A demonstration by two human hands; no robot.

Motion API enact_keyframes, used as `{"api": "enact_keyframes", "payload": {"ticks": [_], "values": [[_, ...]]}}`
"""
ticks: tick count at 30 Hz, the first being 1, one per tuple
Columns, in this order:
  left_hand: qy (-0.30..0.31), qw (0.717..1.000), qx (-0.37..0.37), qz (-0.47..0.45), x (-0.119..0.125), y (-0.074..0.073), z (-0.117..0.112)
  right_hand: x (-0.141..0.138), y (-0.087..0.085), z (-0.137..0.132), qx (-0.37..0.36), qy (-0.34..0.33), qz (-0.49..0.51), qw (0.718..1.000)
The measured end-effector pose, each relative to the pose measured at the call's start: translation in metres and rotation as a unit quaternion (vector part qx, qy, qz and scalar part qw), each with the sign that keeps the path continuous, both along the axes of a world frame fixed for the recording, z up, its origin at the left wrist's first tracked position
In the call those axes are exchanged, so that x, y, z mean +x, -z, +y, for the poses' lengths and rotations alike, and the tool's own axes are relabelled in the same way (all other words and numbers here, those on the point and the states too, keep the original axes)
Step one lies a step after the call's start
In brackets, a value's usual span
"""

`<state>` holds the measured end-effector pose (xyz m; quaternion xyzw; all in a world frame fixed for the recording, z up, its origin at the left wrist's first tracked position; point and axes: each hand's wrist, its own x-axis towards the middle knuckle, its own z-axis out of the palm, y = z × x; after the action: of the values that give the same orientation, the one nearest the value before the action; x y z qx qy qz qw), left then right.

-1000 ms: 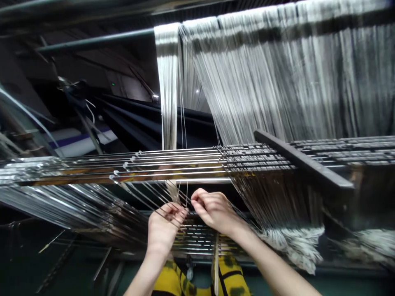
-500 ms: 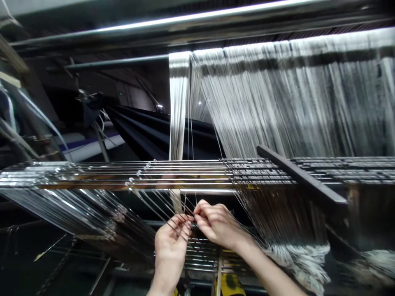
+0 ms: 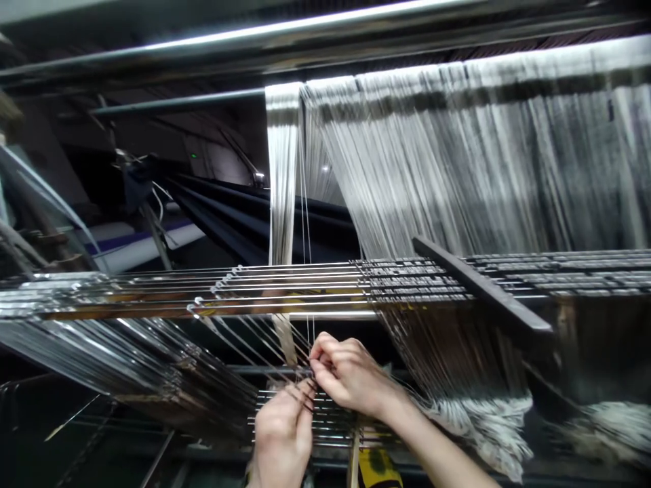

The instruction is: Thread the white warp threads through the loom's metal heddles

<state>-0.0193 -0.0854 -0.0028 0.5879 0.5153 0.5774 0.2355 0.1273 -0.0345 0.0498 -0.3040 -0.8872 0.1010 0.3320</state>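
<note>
Closest to us, our right hand (image 3: pixel 350 374) is pinched together, thumb against fingertips, on fine threads (image 3: pixel 308 332) that rise past it toward the warp. Our left hand (image 3: pixel 282 434) sits just below it, fingers curled up and nearly meeting the right fingertips; we cannot tell whether it grips anything. Metal rods (image 3: pixel 289 413) run behind and under both hands, and yellow patterned cloth (image 3: pixel 376 468) shows beneath them. Beyond the hands and above them, a bank of steel rails (image 3: pixel 285 288) crosses the loom. To the right of the hands lie a dark wooden bar (image 3: pixel 483 288) and a frayed white yarn fringe (image 3: pixel 488 427). Farther up, a white warp sheet (image 3: pixel 458 163) hangs down.
</note>
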Motion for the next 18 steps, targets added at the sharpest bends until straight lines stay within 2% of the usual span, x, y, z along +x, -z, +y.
{"api": "enact_keyframes", "payload": {"ticks": [2, 4, 6, 8, 11, 13, 16, 18], "values": [[-0.019, 0.999, -0.015, -0.023, -0.005, 0.005, 0.002, 0.003, 0.003, -0.001, 0.010, -0.034, 0.034, 0.999], [-0.003, 0.992, -0.094, -0.082, -0.007, 0.008, 0.005, 0.007, 0.006, -0.003, 0.016, -0.082, 0.085, 0.993], [0.028, 0.983, -0.145, -0.106, -0.006, 0.007, 0.005, 0.008, 0.008, -0.002, 0.015, -0.093, 0.109, 0.990], [0.027, 0.988, -0.136, -0.074, -0.001, 0.001, 0.002, 0.005, 0.006, -0.001, 0.010, -0.060, 0.075, 0.995], [-0.011, 0.997, -0.068, 0.025, 0.005, -0.006, -0.009, -0.001, 0.001, 0.000, -0.006, -0.019, -0.004, 1.000], [0.007, 0.995, -0.051, 0.085, 0.002, -0.006, -0.014, -0.001, -0.001, -0.003, -0.013, -0.018, -0.019, 1.000], [0.062, 0.990, -0.103, 0.072, -0.009, 0.001, -0.012, 0.005, 0.000, -0.014, -0.033, -0.019, 0.018, 0.999], [0.076, 0.989, -0.119, 0.035, -0.016, 0.005, -0.003, 0.009, 0.000, -0.021, -0.050, -0.005, 0.091, 0.995]]}}
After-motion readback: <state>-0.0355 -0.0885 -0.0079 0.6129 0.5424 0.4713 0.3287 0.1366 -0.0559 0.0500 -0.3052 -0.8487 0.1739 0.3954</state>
